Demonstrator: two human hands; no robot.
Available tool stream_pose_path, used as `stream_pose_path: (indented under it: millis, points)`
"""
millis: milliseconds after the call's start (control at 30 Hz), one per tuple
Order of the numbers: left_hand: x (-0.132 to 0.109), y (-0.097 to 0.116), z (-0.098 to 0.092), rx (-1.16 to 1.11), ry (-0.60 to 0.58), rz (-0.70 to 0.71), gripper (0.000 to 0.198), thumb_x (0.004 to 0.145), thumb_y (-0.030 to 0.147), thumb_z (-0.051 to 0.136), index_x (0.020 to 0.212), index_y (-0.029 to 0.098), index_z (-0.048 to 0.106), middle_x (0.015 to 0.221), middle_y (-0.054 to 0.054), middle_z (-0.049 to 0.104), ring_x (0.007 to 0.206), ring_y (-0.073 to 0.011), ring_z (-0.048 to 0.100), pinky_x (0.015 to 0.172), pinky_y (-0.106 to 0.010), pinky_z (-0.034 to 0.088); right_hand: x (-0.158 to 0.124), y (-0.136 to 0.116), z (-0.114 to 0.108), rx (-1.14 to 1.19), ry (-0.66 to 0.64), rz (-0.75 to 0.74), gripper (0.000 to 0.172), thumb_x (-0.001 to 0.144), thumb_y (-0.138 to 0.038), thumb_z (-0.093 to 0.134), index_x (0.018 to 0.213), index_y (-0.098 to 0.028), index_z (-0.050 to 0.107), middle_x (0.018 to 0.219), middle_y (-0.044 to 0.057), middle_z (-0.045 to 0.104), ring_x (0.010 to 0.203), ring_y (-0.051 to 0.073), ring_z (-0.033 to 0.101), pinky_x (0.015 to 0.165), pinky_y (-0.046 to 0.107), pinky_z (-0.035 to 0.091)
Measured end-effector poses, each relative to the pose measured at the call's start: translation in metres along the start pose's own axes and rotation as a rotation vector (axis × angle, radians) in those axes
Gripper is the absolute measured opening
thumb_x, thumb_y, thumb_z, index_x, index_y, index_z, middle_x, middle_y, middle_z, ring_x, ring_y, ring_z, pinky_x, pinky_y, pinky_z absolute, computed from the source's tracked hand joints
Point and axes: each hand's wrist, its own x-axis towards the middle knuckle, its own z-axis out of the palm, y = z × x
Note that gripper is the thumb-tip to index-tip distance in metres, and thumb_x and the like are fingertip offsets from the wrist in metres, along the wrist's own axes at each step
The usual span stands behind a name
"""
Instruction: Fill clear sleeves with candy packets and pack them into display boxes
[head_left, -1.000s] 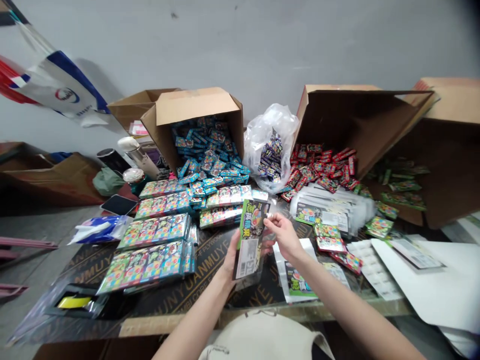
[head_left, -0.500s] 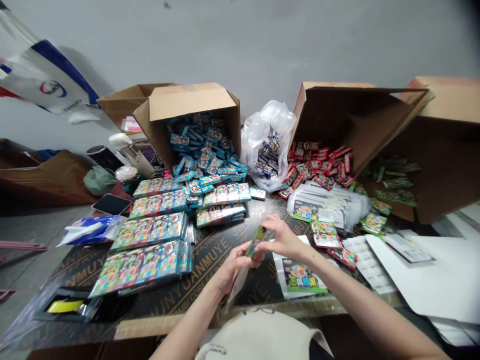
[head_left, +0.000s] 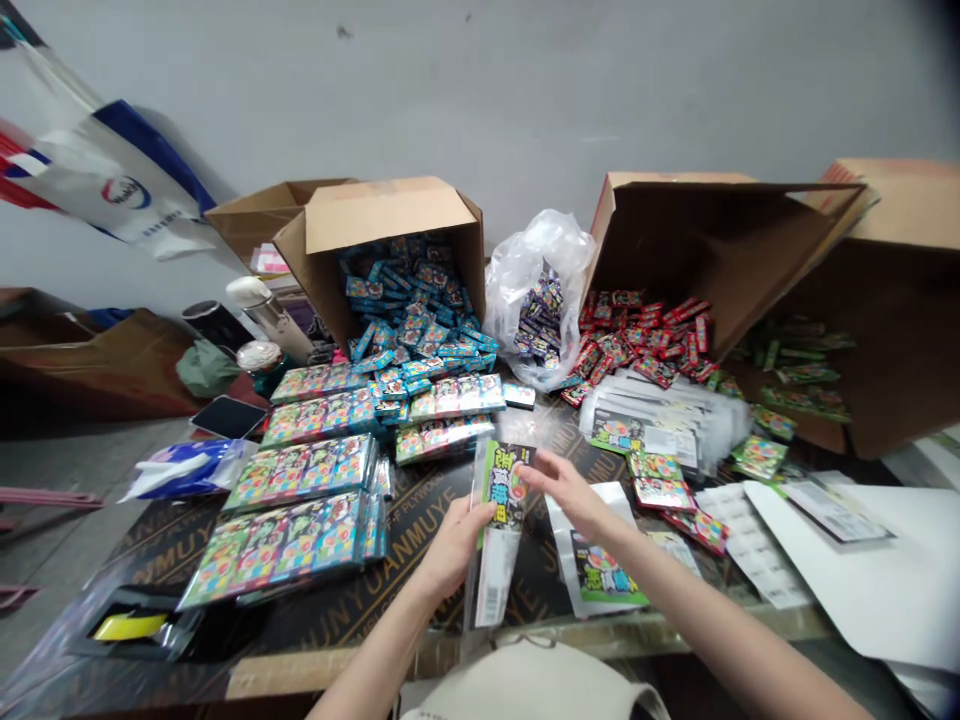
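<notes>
My left hand [head_left: 450,545] grips the left edge of a clear plastic pouch with a green printed card [head_left: 501,510], held upright over the dark table [head_left: 390,560]. My right hand [head_left: 562,485] pinches the pouch's top right corner with its fingers closed. Just right of my hands lies another green-card pouch [head_left: 600,570] flat on the table. Rows of filled colourful packs [head_left: 300,500] lie to the left.
At the back, a tipped cardboard box of blue packets [head_left: 405,290], a clear bag of purple packets [head_left: 540,310], a box spilling red packets [head_left: 645,330] and a box of green packets [head_left: 810,370]. Empty pouches [head_left: 660,410] and white sheets [head_left: 862,570] lie to the right. A phone [head_left: 229,415] and flasks [head_left: 262,310] stand at the left.
The pouch was turned edge-on and lowered half a second ago; now it faces me again, upright, with both hands still on it.
</notes>
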Motion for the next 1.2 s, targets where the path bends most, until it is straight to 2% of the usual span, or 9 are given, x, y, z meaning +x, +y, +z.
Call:
stream_pose_path:
  millis: [67, 200, 333, 500, 667, 733, 900, 1033, 1200]
  points:
    - [-0.001, -0.001, -0.002, 0.145, 0.000, 0.076, 0.033, 0.078, 0.039, 0.051, 0.086, 0.010, 0.064, 0.070, -0.003, 0.061, 0.064, -0.0133, 0.050, 0.062, -0.023, 0.039, -0.004, 0.005, 0.005, 0.099, -0.121, 0.050, 0.030, 0.075, -0.043, 0.058, 0.086, -0.015, 0.062, 0.078, 0.003, 0.061, 0.075, 0.016, 0.056, 0.073, 0.030, 0.045]
    - [-0.001, -0.008, -0.007, 0.450, 0.063, 0.160, 0.040, 0.078, 0.044, 0.049, 0.055, 0.011, 0.054, 0.052, 0.002, 0.047, 0.052, -0.0086, 0.039, 0.051, -0.020, 0.030, 0.001, -0.002, 0.005, 0.138, -0.092, -0.008, 0.029, 0.070, -0.038, 0.065, 0.087, -0.014, 0.061, 0.078, 0.002, 0.063, 0.071, 0.015, 0.058, 0.068, 0.027, 0.046]
    - [0.005, -0.012, -0.014, 0.378, 0.120, 0.108, 0.045, 0.074, 0.051, 0.051, 0.051, 0.012, 0.051, 0.046, 0.003, 0.041, 0.044, -0.0068, 0.034, 0.044, -0.020, 0.026, 0.002, -0.004, 0.003, 0.147, -0.162, 0.169, 0.036, 0.070, -0.043, 0.064, 0.092, -0.015, 0.060, 0.067, 0.001, 0.063, 0.054, 0.011, 0.055, 0.049, 0.022, 0.044]
    - [0.014, -0.008, -0.022, 0.241, 0.275, 0.114, 0.044, 0.072, 0.052, 0.054, 0.057, 0.011, 0.056, 0.051, 0.000, 0.050, 0.047, -0.0086, 0.044, 0.045, -0.020, 0.035, -0.018, 0.015, 0.011, 0.272, -0.417, 0.344, 0.049, 0.057, -0.035, 0.075, 0.098, -0.014, 0.058, 0.071, 0.002, 0.065, 0.061, 0.013, 0.060, 0.054, 0.022, 0.047]
    - [0.005, -0.017, -0.019, 0.075, 0.053, -0.024, 0.038, 0.069, 0.045, 0.061, 0.091, 0.013, 0.058, 0.068, -0.002, 0.060, 0.052, -0.0104, 0.054, 0.046, -0.020, 0.044, -0.025, 0.024, 0.004, 0.256, -0.240, 0.313, 0.043, 0.059, -0.035, 0.074, 0.091, -0.011, 0.060, 0.063, 0.000, 0.063, 0.049, 0.009, 0.054, 0.049, 0.019, 0.042]
    - [0.001, -0.022, -0.018, 0.075, 0.006, -0.049, 0.037, 0.068, 0.043, 0.063, 0.090, 0.013, 0.058, 0.061, 0.000, 0.058, 0.050, -0.0106, 0.054, 0.046, -0.022, 0.047, -0.025, 0.026, -0.001, 0.230, -0.253, 0.314, 0.042, 0.060, -0.033, 0.073, 0.092, -0.011, 0.060, 0.062, -0.001, 0.062, 0.047, 0.008, 0.051, 0.045, 0.018, 0.039]
    - [0.004, -0.013, -0.020, 0.070, 0.016, 0.018, 0.037, 0.072, 0.039, 0.062, 0.098, 0.014, 0.057, 0.078, -0.005, 0.064, 0.066, -0.0148, 0.060, 0.053, -0.022, 0.049, -0.032, 0.042, 0.000, 0.084, -0.214, 0.211, 0.030, 0.064, -0.029, 0.069, 0.089, -0.013, 0.061, 0.059, -0.003, 0.059, 0.045, 0.009, 0.049, 0.044, 0.019, 0.038]
    - [0.013, 0.001, -0.015, 0.036, 0.110, 0.129, 0.041, 0.077, 0.036, 0.056, 0.112, 0.016, 0.051, 0.098, -0.008, 0.064, 0.080, -0.0171, 0.061, 0.063, -0.024, 0.049, -0.032, 0.041, 0.006, 0.108, -0.211, 0.147, 0.038, 0.064, -0.028, 0.069, 0.099, -0.017, 0.059, 0.081, 0.003, 0.065, 0.072, 0.018, 0.061, 0.066, 0.030, 0.049]
    - [0.015, -0.009, -0.003, 0.059, 0.015, 0.137, 0.034, 0.075, 0.033, 0.059, 0.103, 0.014, 0.057, 0.097, -0.008, 0.065, 0.082, -0.0181, 0.061, 0.071, -0.027, 0.048, -0.021, 0.016, 0.006, 0.142, 0.029, 0.006, 0.034, 0.073, -0.035, 0.063, 0.101, -0.017, 0.056, 0.089, 0.005, 0.063, 0.081, 0.019, 0.059, 0.076, 0.032, 0.046]
